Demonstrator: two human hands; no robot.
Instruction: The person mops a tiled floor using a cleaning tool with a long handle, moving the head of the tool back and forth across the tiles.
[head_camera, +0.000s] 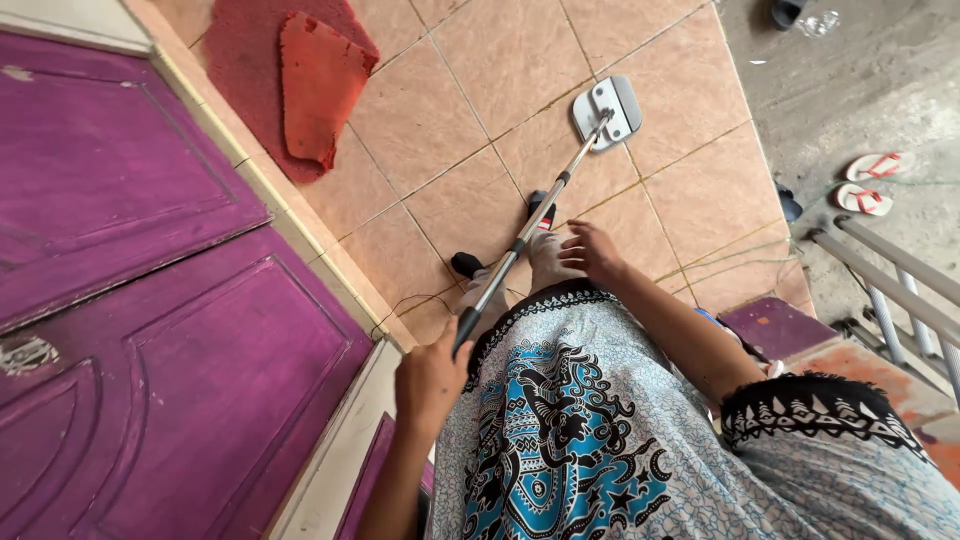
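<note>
A flat mop (540, 215) runs diagonally across the middle of the view. Its pale rectangular mop head (607, 112) lies flat on the tiled floor (440, 110), well ahead of the person's feet, and its metal pole slopes back to the person's waist. The left hand (430, 380) is closed round the black grip at the pole's upper end. The right hand (592, 250) hovers just beside the mid-pole with its fingers loosely curled; whether it touches the pole cannot be told, and it holds nothing visibly. Judged from this posture, the stroke is at its far reach, with the pad pushed forward on the tiles; a further move would call for steady downward pressure through the pole and a second grip lower down for control.

The floor consists of large beige-pink tiles with dark grout lines, some of them cracked or stained. A thin dark cable (405, 303) trails across the tiles near the feet. A worn red doormat (318, 85) lies folded over itself at the threshold of a purple panelled door (150, 300), which fills the left side. To the right the tiling ends at a rough concrete yard (860, 90), where a pair of red-strapped sandals (868, 183) lies well apart from the mop. A grey metal railing (890, 285) slants across the lower right.
</note>
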